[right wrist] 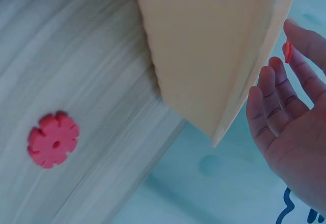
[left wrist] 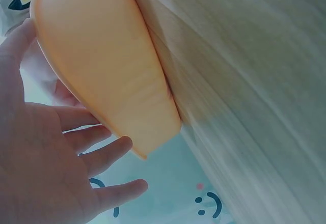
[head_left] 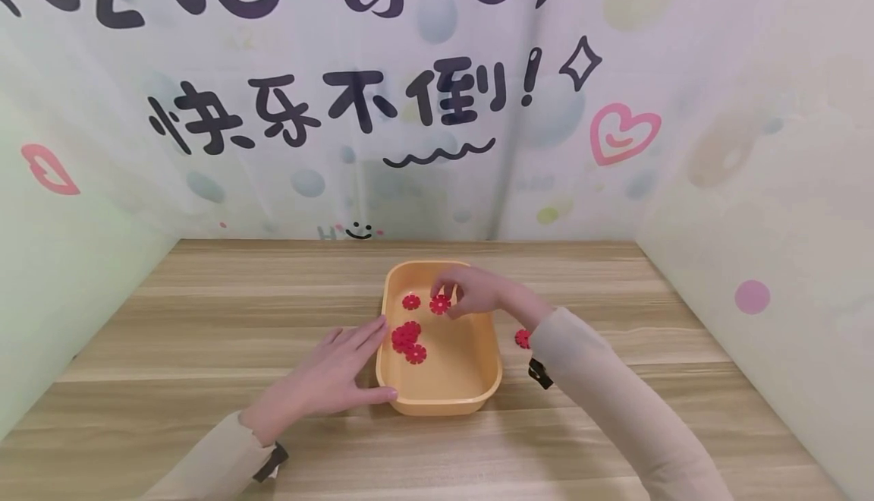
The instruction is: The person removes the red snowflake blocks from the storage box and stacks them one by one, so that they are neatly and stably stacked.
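A peach-coloured plastic tub (head_left: 447, 402) stands on the wooden table. Over its far right part, my right hand (head_left: 474, 292) pinches a red flower-shaped disc (head_left: 440, 304) between thumb and forefinger; the right wrist view shows this disc (right wrist: 289, 52) edge-on. Inside the tub are a single red disc (head_left: 411, 301) near the far end and a small heap of red discs (head_left: 405, 338) by the left wall. My left hand (head_left: 328, 372) touches the tub's left rim with fingers spread and fairly straight, as the left wrist view of that hand (left wrist: 56, 152) also shows.
Another red notched disc (right wrist: 54, 139) lies on the table to the right of the tub, partly covered by my right sleeve in the head view. A printed cloth backdrop (head_left: 273, 190) rises behind the table, with pale walls (head_left: 771, 220) at both sides.
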`<state>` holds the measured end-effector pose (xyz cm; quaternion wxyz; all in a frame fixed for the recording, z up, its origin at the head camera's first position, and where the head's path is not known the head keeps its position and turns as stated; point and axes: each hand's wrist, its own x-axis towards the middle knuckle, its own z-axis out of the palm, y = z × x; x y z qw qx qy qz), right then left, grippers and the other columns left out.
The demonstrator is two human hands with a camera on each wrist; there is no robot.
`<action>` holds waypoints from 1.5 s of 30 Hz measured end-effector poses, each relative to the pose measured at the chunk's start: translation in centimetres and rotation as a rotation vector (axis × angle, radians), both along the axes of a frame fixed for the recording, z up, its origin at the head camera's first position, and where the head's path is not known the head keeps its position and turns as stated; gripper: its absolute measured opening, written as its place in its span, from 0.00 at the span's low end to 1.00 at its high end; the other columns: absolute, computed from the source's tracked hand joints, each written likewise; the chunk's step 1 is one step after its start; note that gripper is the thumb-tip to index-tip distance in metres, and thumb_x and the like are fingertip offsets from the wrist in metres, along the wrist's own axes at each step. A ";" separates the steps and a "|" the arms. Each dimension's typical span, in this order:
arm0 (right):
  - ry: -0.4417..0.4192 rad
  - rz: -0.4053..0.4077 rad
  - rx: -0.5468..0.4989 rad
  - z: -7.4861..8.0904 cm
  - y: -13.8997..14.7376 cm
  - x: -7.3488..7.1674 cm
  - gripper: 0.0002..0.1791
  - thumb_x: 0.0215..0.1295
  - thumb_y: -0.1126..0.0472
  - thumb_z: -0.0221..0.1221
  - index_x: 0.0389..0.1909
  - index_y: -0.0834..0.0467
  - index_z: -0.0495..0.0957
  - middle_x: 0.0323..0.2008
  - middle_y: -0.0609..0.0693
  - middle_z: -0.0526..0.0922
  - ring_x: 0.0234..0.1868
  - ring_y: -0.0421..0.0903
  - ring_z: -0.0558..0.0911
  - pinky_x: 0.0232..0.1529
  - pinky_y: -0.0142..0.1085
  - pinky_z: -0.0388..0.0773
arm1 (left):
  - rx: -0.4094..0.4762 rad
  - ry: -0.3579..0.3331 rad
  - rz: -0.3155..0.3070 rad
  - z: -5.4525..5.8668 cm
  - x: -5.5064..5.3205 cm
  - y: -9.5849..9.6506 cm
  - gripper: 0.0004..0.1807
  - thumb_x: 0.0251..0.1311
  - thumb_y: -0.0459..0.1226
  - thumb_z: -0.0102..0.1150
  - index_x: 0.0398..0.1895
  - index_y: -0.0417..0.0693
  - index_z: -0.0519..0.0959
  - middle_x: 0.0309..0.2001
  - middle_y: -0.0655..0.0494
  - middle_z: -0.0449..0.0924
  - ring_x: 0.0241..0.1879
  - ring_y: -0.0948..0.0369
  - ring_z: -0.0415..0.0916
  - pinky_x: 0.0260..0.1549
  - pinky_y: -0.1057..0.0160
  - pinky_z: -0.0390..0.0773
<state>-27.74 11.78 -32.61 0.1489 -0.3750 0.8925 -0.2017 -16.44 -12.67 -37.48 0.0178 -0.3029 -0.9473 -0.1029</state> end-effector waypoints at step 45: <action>-0.011 -0.116 -0.202 -4.3 13.2 2.8 0.18 0.52 0.63 0.62 0.45 0.60 0.72 0.37 0.48 0.74 0.37 0.46 0.73 0.34 0.37 0.73 | 0.015 -0.018 0.002 0.2 0.1 0.0 0.50 0.46 0.67 0.47 0.66 0.43 0.54 0.66 0.52 0.48 0.62 0.56 0.50 0.55 0.45 0.51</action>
